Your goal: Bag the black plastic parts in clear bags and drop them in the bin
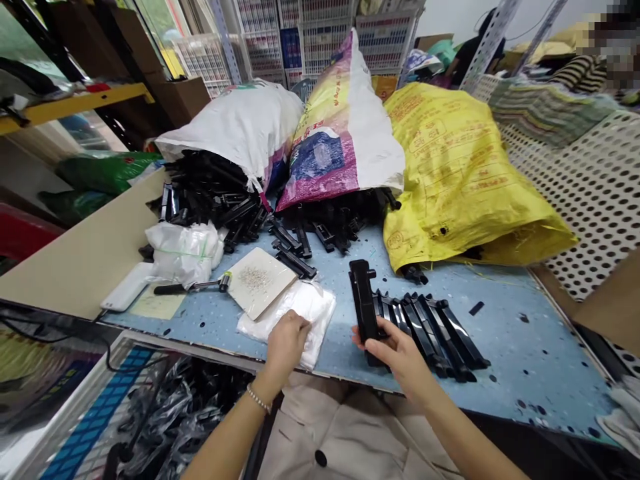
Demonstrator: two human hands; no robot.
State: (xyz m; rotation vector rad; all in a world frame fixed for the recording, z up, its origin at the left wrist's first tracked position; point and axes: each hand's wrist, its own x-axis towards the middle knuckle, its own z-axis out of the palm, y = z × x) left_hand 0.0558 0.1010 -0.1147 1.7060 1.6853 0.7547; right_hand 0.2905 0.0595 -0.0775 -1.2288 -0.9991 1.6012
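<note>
My right hand (393,347) grips a long black plastic part (365,300) by its lower end and holds it upright above the table's front edge. Just right of it, several similar black parts (430,333) lie side by side in a slanting row. My left hand (289,340), a beaded bracelet on the wrist, is over a stack of thin white plastic bags (320,313). Its fingertips are pinched together; what they hold, if anything, cannot be made out. A square pale board (261,283) with a heap of tiny bits on it rests partly on the bags.
A hammer (193,287) lies left of the board, near a bundled clear bag (185,253) and a white box (127,287). Behind, white sacks (240,127) spill loose black parts (215,193). A yellow sack (460,180) stands right. Below left is a crate (95,413) of wrapped parts.
</note>
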